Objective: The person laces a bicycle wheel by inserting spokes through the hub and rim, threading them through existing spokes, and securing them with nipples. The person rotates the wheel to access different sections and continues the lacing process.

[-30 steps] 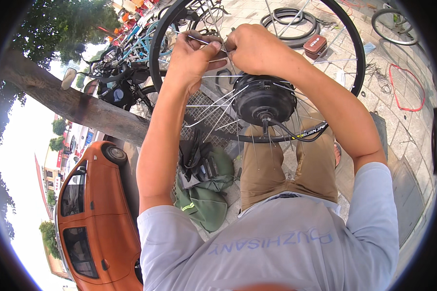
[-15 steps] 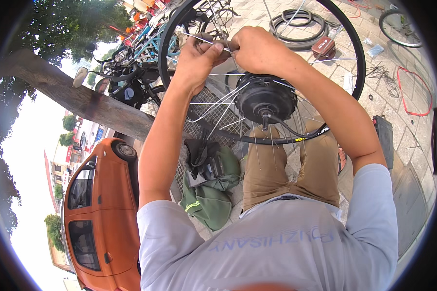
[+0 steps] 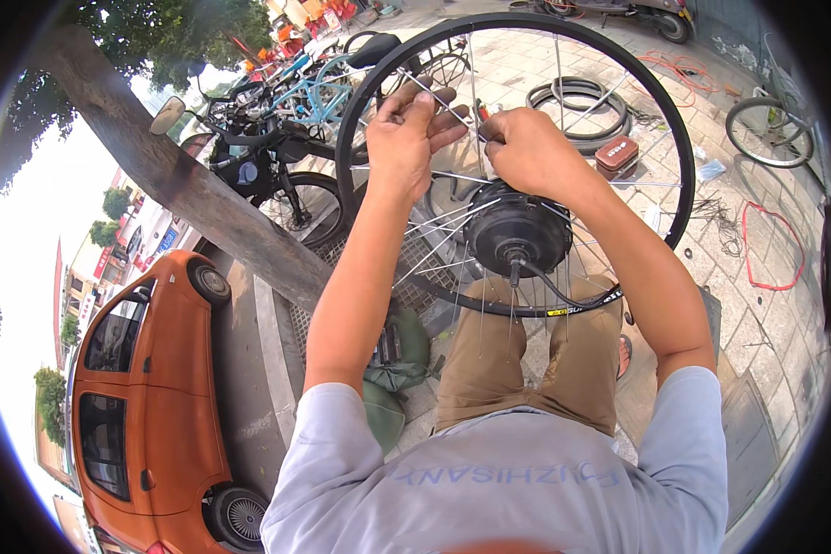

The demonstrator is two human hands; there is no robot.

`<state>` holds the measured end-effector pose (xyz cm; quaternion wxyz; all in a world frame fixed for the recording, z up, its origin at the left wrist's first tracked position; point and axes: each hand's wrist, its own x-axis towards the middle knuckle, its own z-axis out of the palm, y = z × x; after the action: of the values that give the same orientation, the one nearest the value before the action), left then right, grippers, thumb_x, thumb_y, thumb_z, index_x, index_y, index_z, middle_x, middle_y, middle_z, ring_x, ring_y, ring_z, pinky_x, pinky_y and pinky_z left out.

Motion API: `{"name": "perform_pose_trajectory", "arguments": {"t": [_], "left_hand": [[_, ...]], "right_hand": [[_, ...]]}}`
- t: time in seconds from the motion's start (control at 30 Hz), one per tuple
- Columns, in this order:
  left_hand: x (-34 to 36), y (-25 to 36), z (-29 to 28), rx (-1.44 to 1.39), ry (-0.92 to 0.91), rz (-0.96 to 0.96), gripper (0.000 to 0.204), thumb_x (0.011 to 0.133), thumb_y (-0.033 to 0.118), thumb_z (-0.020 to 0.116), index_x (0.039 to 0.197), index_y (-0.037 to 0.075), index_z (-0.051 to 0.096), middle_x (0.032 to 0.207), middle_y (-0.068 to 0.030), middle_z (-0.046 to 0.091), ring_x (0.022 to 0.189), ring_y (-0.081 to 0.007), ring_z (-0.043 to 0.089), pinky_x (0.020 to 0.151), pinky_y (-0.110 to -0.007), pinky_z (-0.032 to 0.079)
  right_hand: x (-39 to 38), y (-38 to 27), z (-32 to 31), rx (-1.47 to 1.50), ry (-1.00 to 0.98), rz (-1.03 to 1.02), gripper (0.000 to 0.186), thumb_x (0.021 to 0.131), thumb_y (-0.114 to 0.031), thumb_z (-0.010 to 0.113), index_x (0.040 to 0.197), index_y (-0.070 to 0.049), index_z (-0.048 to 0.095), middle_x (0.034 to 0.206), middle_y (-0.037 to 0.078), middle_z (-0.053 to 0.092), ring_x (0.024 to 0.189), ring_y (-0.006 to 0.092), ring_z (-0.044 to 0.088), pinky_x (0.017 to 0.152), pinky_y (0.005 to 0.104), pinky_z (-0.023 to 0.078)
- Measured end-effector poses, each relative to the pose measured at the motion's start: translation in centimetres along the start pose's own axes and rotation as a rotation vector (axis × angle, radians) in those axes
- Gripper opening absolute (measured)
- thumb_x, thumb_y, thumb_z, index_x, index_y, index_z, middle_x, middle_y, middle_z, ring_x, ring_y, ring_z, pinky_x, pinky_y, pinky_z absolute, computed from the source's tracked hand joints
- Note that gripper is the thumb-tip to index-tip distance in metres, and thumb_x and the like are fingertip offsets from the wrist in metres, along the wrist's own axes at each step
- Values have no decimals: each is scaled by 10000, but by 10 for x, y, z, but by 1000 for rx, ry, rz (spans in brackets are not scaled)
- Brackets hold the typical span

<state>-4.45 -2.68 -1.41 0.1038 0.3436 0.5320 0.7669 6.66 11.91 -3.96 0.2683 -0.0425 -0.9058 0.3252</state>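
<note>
A black-rimmed wheel (image 3: 685,157) with a black hub motor (image 3: 517,235) stands over my knees, and several thin spokes (image 3: 558,78) run from the hub, some with loose ends below the rim. At the upper left inside the rim, my left hand (image 3: 408,138) is held palm-up, fingers apart, with a slanting spoke crossing by its thumb and fingers. My right hand (image 3: 531,152) is just to the right, above the hub, its fingers curled and pressed together near an upright spoke. What sits between those fingertips is hidden. A black cable (image 3: 563,294) leaves the hub axle.
Coiled black tyres or tubes (image 3: 577,138), a brown case (image 3: 617,155), a red cord loop (image 3: 750,268) and wires lie on the paving. A tree trunk (image 3: 194,203), parked motorbike (image 3: 277,166) and orange car (image 3: 148,379) are left. A green bag (image 3: 404,346) lies beside my legs.
My hands have moved apart, and the left fingers have opened from around the spoke. The wheel appears lower and slightly right as the view shifted.
</note>
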Motion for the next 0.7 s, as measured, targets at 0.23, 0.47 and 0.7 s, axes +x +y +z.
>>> {"name": "perform_pose_trajectory", "arguments": {"t": [0.23,0.47,0.7], "left_hand": [[7,5,-6,-125,1,32,272,1030,104,597,1240,-62,549,1152,-198,675,987,-322,732,817,-446,647],[8,3,-9,-413,-44,-13,255,1069,211,557,1172,-22,566,1111,-185,671,1006,-354,709,867,-519,623],[1,-1,5,-529,46,-1,364,998,302,703,1163,3,578,1092,-147,660,929,-312,719,802,-469,640]], "right_hand": [[-2,-1,-3,90,-53,39,303,898,-97,596,1133,44,726,853,175,744,797,253,723,785,376,551],[-19,-44,-45,-244,102,-167,259,931,-191,601,921,43,712,856,262,696,855,450,680,813,509,535],[66,-131,-106,-345,229,-396,391,961,-344,651,1048,26,744,778,162,702,712,284,678,670,400,511]]}}
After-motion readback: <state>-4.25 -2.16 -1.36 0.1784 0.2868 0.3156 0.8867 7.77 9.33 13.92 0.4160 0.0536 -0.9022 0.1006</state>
